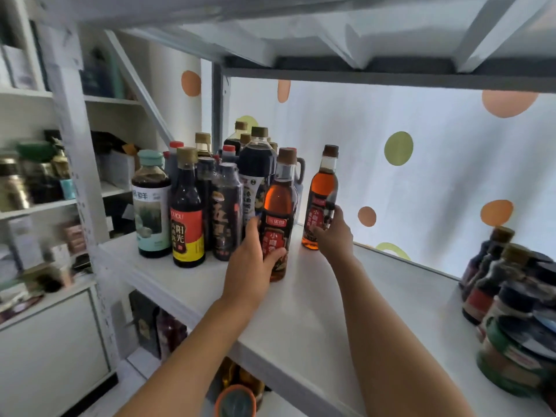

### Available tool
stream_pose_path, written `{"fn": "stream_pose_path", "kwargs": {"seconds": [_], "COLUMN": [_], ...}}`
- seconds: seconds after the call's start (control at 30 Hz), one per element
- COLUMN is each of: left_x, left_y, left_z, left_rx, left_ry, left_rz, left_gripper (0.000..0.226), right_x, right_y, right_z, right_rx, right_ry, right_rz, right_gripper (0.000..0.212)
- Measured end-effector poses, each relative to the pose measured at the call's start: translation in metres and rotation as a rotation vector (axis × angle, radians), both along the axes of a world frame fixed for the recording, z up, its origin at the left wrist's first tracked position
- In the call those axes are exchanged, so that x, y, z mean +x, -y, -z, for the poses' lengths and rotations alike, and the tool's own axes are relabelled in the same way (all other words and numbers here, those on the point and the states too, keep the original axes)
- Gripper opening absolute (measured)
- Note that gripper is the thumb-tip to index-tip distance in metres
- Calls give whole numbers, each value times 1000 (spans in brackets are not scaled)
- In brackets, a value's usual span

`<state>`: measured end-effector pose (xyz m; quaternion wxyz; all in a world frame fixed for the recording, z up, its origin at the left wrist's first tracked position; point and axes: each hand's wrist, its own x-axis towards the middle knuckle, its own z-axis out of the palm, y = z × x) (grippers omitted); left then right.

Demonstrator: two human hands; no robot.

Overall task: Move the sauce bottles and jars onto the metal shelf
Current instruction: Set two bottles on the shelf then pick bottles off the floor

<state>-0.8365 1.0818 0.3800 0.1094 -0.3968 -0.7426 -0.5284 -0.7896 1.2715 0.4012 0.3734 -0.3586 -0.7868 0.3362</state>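
Observation:
Two amber oil bottles with brown caps and red-black labels stand upright on the white metal shelf (316, 314). My left hand (252, 260) is wrapped around the lower part of the nearer amber bottle (278, 200). My right hand (334, 233) grips the label of the farther amber bottle (323, 185). A dense cluster of dark sauce bottles (210, 200) fills the shelf's left end, just left of the nearer amber bottle.
Dark bottles and stacked jars (511, 311) crowd the shelf's right end. The upper shelf (361, 40) hangs low overhead. A dotted curtain (421, 176) backs the shelf. A white cabinet (36, 191) with jars stands at left. More bottles (234, 383) sit on the shelf below.

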Motion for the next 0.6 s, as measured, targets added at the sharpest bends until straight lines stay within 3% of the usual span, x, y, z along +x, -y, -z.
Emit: {"fn": "stream_pose_path", "kwargs": {"seconds": [0.2, 0.37, 0.6], "left_x": [-12, -21, -18], "left_y": [-27, -64, -107], "left_z": [-3, -3, -1], "left_rx": [-36, -63, -10], "left_ry": [34, 11, -56], "left_rz": [-37, -84, -244], "left_gripper": [64, 63, 60], "right_x": [-24, -35, -40], "right_y": [-18, -34, -49], "right_z": [8, 29, 41], "right_rx": [-37, -161, -205], "right_ry": [-63, -229, -244], "right_rz": [-77, -141, -152], "right_gripper": [60, 47, 44]}}
